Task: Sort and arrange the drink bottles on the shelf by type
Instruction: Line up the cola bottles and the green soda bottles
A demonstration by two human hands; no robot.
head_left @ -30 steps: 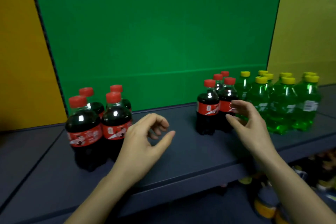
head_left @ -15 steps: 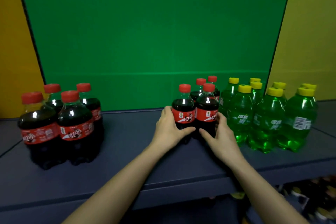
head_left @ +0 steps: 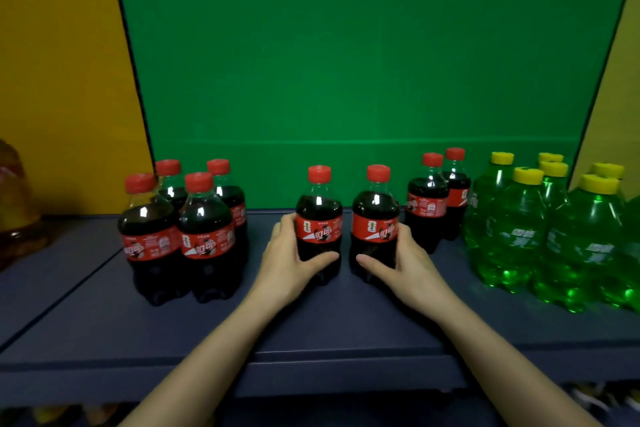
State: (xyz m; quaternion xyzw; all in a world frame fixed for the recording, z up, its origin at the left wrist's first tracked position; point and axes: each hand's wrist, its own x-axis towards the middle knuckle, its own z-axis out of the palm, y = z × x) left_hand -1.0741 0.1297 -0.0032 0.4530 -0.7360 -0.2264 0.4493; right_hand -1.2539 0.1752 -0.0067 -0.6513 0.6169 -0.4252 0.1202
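Both hands were at the shelf (head_left: pixel 311 326), each wrapped round a cola. The left hand (head_left: pixel 287 265) gripped the left cola (head_left: pixel 318 215) from its left side, with the fingers curled behind the label and the thumb lying across the dark lower body in front. The right hand (head_left: pixel 412 267) mirrored it on the right cola (head_left: pixel 376 215) — fingers round the right side, thumb across the front. The two held bottles were upright near the middle of the shelf, side by side with a narrow gap between them and their red labels facing the camera. Whether their bases rested on the shelf or hung just above it could not be told.

To the left, apart from the held pair, four colas (head_left: pixel 207 239) stood in a tight two-by-two block with red caps up. To the right, two colas (head_left: pixel 427 208) stood further back, one behind the other. They were just beside the green bottles (head_left: pixel 519 236) — a yellow-capped cluster that filled the right end of the shelf and ran past the picture's edge.

At the far left edge sat a blurred amber jug (head_left: pixel 15 211). Behind everything rose a green board (head_left: pixel 346 62), with yellow walls (head_left: pixel 62 62) on either side. Below the shelf's front lip some things showed, too dim and blurred to name.
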